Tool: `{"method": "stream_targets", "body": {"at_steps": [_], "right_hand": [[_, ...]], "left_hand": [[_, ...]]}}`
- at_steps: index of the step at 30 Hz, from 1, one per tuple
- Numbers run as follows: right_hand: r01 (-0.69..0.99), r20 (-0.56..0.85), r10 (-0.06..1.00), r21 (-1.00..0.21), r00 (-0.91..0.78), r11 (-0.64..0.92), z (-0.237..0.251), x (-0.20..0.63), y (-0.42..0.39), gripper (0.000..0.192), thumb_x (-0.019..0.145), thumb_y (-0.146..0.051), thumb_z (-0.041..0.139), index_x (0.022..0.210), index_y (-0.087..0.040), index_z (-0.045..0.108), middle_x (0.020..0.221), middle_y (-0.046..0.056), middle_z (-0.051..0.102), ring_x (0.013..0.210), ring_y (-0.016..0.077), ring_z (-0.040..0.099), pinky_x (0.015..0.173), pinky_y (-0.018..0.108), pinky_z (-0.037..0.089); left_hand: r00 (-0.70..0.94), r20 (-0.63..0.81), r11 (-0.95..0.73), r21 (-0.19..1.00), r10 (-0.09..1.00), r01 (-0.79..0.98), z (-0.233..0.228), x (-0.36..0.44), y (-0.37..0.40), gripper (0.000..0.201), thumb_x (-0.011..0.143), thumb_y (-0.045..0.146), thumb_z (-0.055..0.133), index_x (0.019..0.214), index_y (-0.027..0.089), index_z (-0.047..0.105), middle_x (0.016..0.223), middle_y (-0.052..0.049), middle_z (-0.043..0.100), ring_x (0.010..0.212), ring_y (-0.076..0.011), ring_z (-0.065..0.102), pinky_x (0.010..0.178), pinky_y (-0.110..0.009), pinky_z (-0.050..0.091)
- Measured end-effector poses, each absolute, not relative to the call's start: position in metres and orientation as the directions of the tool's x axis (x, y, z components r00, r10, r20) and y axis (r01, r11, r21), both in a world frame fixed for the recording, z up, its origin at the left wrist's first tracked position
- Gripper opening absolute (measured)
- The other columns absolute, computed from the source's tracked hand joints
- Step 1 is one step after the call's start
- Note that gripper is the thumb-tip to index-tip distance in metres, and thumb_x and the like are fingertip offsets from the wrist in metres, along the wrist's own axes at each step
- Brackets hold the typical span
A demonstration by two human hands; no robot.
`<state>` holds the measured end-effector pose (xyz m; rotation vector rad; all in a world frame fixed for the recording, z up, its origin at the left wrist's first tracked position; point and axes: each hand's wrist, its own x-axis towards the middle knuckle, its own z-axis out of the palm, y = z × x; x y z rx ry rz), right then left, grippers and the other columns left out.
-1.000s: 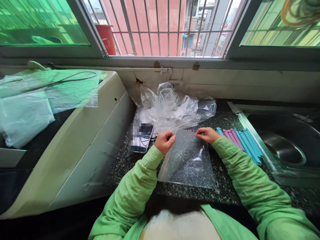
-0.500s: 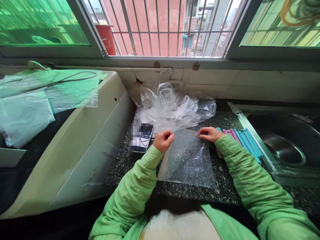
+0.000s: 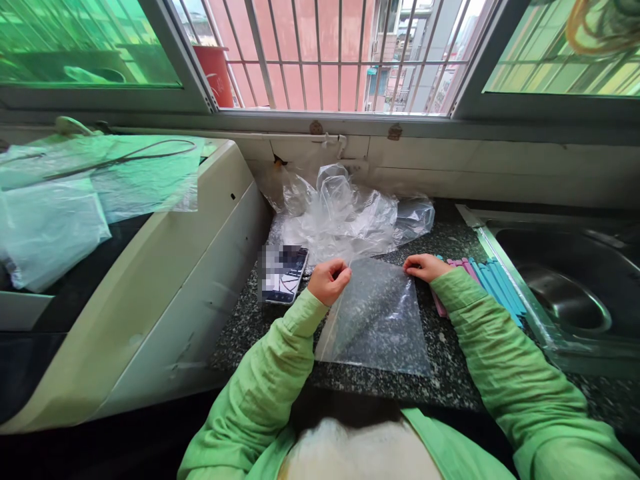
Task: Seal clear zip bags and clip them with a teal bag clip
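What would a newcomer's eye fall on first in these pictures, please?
Probably the flat clear plastic bag on the speckled counter, pinched at its far corners by the left hand and right hand. Behind it lies a crumpled heap of plastic. Blue and pink sticks lie beside the steel sink.

Flat bag (image 3: 375,320) – clear glossy plastic film, smooth. Counter (image 3: 450,380) – speckled polished stone. At 12 o'clock crumpled clear plastic heap (image 3: 345,213), shiny. At 3 o'clock brushed-metal sink (image 3: 565,293); matt plastic sticks (image 3: 493,283).
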<state>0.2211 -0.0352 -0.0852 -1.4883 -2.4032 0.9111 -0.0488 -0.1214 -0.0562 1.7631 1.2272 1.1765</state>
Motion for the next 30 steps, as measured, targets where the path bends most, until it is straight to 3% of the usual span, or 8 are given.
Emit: {"method": "stream_targets", "body": {"at_steps": [22,30], "right_hand": [[0.713,-0.127,0.857,-0.622,-0.500,0.324,-0.0904,0.2257,-0.0325,0.014,0.061,-0.024,0.051,0.067,-0.017,0.061,0.066,0.001,0.065,0.066,0.0147,0.058,0.066,0.026,0.046],[0.680,-0.077,0.819,-0.604,-0.568,0.415,-0.0838,0.2195,-0.0408,0.022,0.065,-0.035,0.054,0.073,-0.016,0.063,0.067,0.002,0.063,0.063,0.0139,0.055,0.061,0.025,0.045]], "left_hand": [[0.140,0.262,-0.295,0.893,0.955,0.341,-0.0552,-0.0495,-0.1209,0.025,0.069,0.029,0.044,0.049,0.017,0.035,0.046,0.006,0.029,0.046,-0.0064,0.028,0.046,-0.021,0.024],[0.189,0.253,-0.303,0.897,0.949,0.321,-0.0568,-0.0474,-0.1200,0.026,0.069,0.029,0.045,0.049,0.017,0.034,0.046,0.006,0.028,0.046,-0.0065,0.028,0.046,-0.021,0.025]]}}
